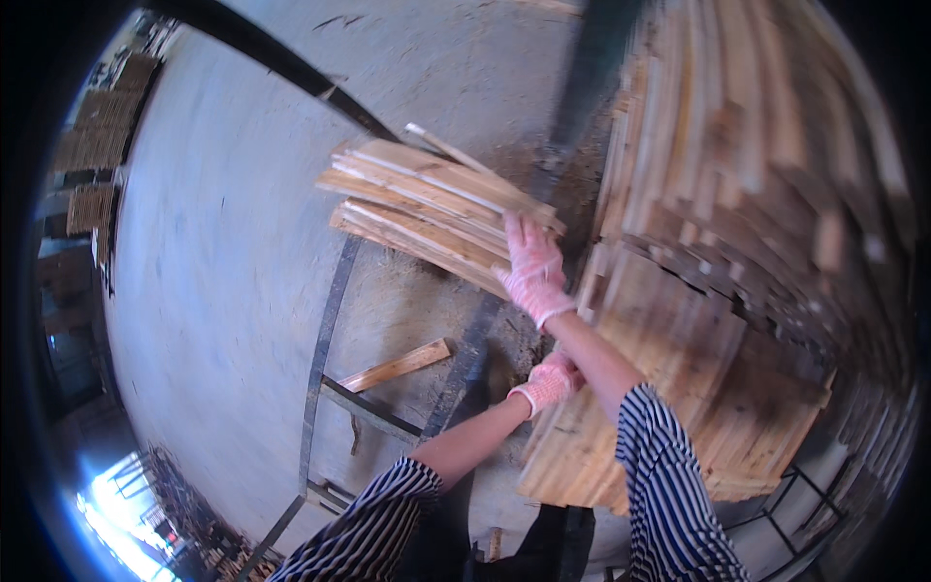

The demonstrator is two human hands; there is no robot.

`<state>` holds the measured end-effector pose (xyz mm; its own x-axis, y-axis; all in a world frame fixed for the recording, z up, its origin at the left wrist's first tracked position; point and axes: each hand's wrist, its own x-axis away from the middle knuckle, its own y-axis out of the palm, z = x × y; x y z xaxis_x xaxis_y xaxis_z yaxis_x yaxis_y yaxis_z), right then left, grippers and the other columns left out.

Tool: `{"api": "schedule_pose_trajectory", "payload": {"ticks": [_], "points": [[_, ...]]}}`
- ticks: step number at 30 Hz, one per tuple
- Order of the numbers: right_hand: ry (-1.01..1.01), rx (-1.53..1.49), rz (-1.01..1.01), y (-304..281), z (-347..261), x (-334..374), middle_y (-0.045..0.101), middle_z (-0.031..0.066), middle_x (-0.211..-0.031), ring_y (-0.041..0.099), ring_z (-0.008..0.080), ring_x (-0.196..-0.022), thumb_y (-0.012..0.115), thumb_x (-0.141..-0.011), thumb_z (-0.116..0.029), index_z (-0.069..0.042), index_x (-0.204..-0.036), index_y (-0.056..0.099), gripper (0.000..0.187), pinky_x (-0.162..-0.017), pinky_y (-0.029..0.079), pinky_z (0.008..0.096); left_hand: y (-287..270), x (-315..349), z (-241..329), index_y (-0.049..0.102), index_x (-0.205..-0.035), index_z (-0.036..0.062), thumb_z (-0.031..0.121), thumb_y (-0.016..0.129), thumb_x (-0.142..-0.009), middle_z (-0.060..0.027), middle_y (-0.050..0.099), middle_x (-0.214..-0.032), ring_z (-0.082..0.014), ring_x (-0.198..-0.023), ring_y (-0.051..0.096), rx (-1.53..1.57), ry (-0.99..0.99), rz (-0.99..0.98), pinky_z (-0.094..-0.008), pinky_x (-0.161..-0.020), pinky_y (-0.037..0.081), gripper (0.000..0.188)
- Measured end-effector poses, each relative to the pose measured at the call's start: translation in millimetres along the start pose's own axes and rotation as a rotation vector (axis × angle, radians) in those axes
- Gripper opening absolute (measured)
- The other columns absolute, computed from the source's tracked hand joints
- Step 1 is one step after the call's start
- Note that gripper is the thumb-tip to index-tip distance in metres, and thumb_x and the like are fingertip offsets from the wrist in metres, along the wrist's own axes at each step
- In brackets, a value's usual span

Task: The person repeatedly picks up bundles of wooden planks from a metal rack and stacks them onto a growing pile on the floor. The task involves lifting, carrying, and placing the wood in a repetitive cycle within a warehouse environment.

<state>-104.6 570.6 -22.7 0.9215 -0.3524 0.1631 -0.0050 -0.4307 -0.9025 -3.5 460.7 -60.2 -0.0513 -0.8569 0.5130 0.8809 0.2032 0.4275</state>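
Note:
A small pile of sawn wooden boards (417, 194) lies slantwise on a dark metal frame (335, 301), ahead of me. My right hand (535, 267), in a pink-and-white glove, rests at the right end of this pile with its fingers stretched out and thumb apart. Below it, my left hand (549, 384) in a matching glove is beside the left edge of a large board stack (669, 359). My right forearm crosses over its fingertips, so what they touch is hidden.
Another tall stack of boards (718, 107) rises at the right, blurred. A loose board (398, 366) lies low inside the frame. Dark metal bars (272, 53) run across the far side above the grey floor (213, 242). More timber piles (97, 136) stand at far left.

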Motion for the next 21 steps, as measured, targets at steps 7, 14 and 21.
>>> {"api": "schedule_pose_trajectory", "payload": {"ticks": [7, 14, 21], "points": [[-0.022, 0.709, -0.030, 120, 41, -109, 0.032, 0.0250, -0.159, 0.032, 0.0473, -0.146, 0.063, -0.095, -0.026, -0.026, -0.164, 0.014, 0.085, -0.112, 0.030, 0.0680, -59, 68, -84, 0.033, -0.153, -0.0019, 0.024, 0.071, -0.096, -0.0221, 0.049, -0.151, -0.0271, -0.142, 0.045, 0.153, -0.010, 0.644, -0.0371, -0.115, 0.037, 0.074], [-0.001, 0.146, -0.324, 51, 2, -134, 0.045, 0.0269, -0.142, 0.055, 0.0380, -0.124, 0.057, -0.085, 0.006, -0.016, -0.156, 0.026, 0.081, -0.103, 0.049, 0.0485, -132, 149, -89, 0.039, -0.152, -0.0003, 0.041, 0.074, -0.094, -0.0190, 0.054, -0.146, -0.0268, -0.133, 0.053, 0.096, -0.106, 0.752, -0.0360, -0.110, 0.042, 0.079], [0.313, -0.195, -0.615, -73, -130, -39, 0.062, 0.0178, -0.092, 0.064, 0.0240, -0.070, 0.071, -0.079, -0.009, 0.002, -0.125, 0.044, 0.054, -0.049, 0.056, 0.0348, -216, 145, 70, 0.030, -0.156, -0.0013, 0.068, 0.077, -0.079, -0.0227, 0.048, -0.149, -0.0345, -0.135, 0.049, 0.844, 0.210, 0.796, -0.0501, -0.114, 0.040, 0.113]]}}
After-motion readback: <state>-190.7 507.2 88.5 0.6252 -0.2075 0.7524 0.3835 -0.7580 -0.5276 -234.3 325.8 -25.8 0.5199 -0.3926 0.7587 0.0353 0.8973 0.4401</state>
